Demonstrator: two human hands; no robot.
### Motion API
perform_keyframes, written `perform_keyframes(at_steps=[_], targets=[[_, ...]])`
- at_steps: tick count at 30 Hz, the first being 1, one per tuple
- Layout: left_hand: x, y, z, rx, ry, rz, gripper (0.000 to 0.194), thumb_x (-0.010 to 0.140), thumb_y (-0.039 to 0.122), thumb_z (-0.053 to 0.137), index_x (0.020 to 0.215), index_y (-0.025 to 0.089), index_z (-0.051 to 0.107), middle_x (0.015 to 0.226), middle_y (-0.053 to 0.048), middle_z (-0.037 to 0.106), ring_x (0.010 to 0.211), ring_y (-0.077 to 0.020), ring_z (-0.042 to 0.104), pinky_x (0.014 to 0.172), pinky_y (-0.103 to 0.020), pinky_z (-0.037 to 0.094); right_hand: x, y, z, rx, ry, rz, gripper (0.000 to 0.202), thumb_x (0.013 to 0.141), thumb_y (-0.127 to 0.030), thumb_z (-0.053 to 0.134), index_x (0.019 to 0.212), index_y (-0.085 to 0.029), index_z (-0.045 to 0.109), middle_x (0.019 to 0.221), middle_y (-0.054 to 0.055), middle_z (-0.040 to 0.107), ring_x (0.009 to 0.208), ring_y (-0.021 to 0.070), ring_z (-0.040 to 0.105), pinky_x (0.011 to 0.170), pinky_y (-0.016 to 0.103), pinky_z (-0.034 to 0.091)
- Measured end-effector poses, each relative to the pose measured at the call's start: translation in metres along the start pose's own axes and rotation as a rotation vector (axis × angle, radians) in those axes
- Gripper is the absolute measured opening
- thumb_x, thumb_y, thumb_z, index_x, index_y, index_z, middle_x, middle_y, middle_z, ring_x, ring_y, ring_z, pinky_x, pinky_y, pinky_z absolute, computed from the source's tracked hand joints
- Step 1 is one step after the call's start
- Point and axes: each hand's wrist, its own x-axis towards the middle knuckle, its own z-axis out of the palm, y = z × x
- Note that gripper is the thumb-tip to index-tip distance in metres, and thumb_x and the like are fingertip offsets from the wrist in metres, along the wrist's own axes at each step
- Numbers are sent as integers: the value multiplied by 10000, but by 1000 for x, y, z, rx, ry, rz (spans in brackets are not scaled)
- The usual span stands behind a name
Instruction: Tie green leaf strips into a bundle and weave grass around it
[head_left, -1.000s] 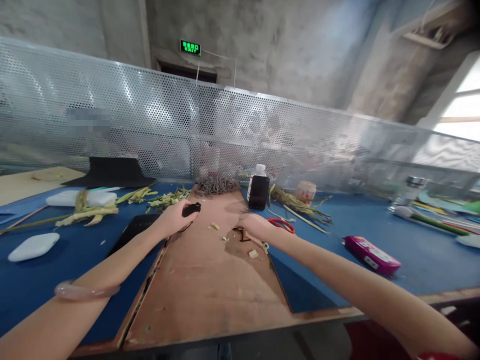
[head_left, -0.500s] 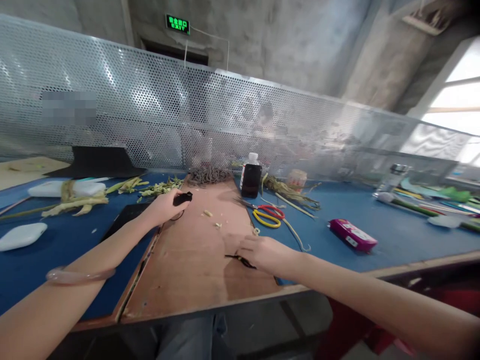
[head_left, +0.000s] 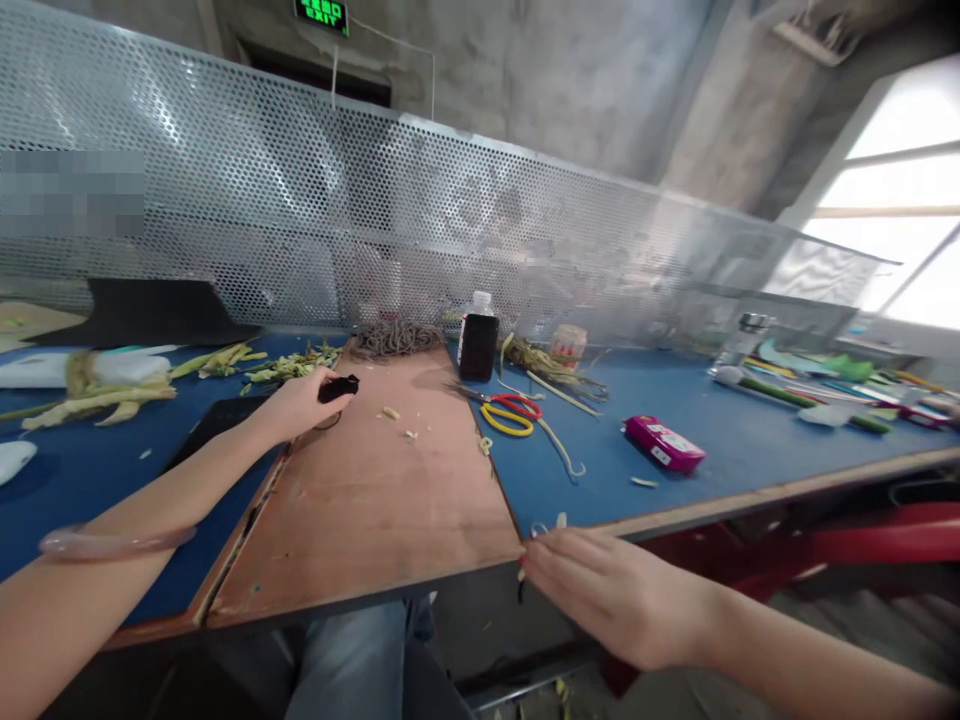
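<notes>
A: Blue-topped desk (head_left: 600,475), brown wooden board (head_left: 360,505): finished?
B: Unfinished, I'd judge. Right hand (head_left: 622,592) by the front edge, fingers bunched, contents unclear; left hand (head_left: 315,398) holding 1 small black object (head_left: 343,387) at the board's left; pale scraps (head_left: 391,412) remain.

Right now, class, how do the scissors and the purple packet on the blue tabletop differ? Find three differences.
Colour: the scissors have one red and one yellow handle; the purple packet carries pale markings.
Shape: the scissors have open handle loops and thin blades, while the packet is a solid block.
Place: the scissors lie by the brown board; the packet lies farther right.
Shared: both rest on the blue tabletop.
</notes>
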Motion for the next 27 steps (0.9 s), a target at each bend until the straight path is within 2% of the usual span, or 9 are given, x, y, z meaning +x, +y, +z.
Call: perform_keyframes(at_steps=[3, 5, 9, 12, 14, 17, 19, 22, 27], targets=[[-1, 2, -1, 12, -22, 2, 572, 738, 566, 490, 1128, 147, 512, 1076, -148, 655, 962, -298, 622, 812, -342, 461, 15, 31, 1, -134, -4, 28, 340, 941, -103, 285, 1001, -78, 619, 914, 152, 637, 866, 205, 587, 776, 339, 499], [-1, 2, -2, 11, -32, 2, 572, 739, 557, 492, 1133, 143, 508, 1088, -152, 651, 975, -296, 619, 827, -342, 457, 34, 56, 10, -184, -103, 49, 334, 942, -102, 292, 999, -85, 620, 939, 143, 627, 851, 189, 577, 779, 318, 500], [0, -3, -2, -12, -26, -18, 593, 728, 564, 494, 1143, 141, 504, 1103, -151, 648, 993, -289, 617, 831, -330, 460, 81, 105, 44, -206, -365, 163, 202, 911, -108, 424, 950, -91, 621, 973, 128, 606, 955, 211, 553, 819, 321, 481], [1, -8, -2, -35, -16, -13, 590, 721, 573, 495, 1133, 152, 514, 1090, -137, 657, 987, -283, 622, 825, -325, 464, 109, 130, 73, -212, -429, 185, 144, 859, -43, 499, 825, -79, 634, 888, 111, 628, 941, 204, 574, 805, 306, 481], [1, -10, -2, -45, -11, -4, 578, 724, 571, 493, 1126, 156, 521, 1082, -131, 661, 972, -278, 627, 818, -323, 467, 117, 137, 86, -210, -462, 213, 109, 867, -75, 525, 825, -87, 624, 866, 68, 638, 873, 171, 604, 779, 318, 497], [1, -10, -2, -50, -10, -1, 578, 731, 566, 492, 1131, 150, 519, 1082, -134, 661, 961, -276, 631, 811, -320, 467, 114, 131, 90, -188, -476, 214, 80, 869, -106, 540, 864, -97, 619, 893, 42, 641, 854, 156, 613, 781, 319, 499], [2, -9, -3, -44, -4, -3, 570, 734, 559, 495, 1135, 154, 516, 1090, -131, 659, 973, -278, 626, 814, -319, 465, 106, 119, 84, -166, -470, 192, 106, 854, -60, 531, 878, -87, 631, 903, 79, 640, 882, 169, 607, 801, 287, 482], [1, -8, -4, -40, 3, -3, 554, 736, 550, 500, 1134, 164, 515, 1097, -130, 655, 982, -280, 621, 820, -325, 463, 90, 94, 69, -143, -445, 149, 168, 886, -76, 473, 959, -77, 624, 936, 110, 621, 914, 182, 590, 811, 281, 470], [0, -6, -5, -43, -10, 11, 572, 741, 562, 493, 1143, 156, 509, 1117, -144, 645, 989, -287, 616, 819, -331, 464, 60, 51, 48, -141, -326, 40, 258, 924, -86, 365, 883, -85, 619, 847, 98, 591, 772, 180, 574, 662, 293, 477]])
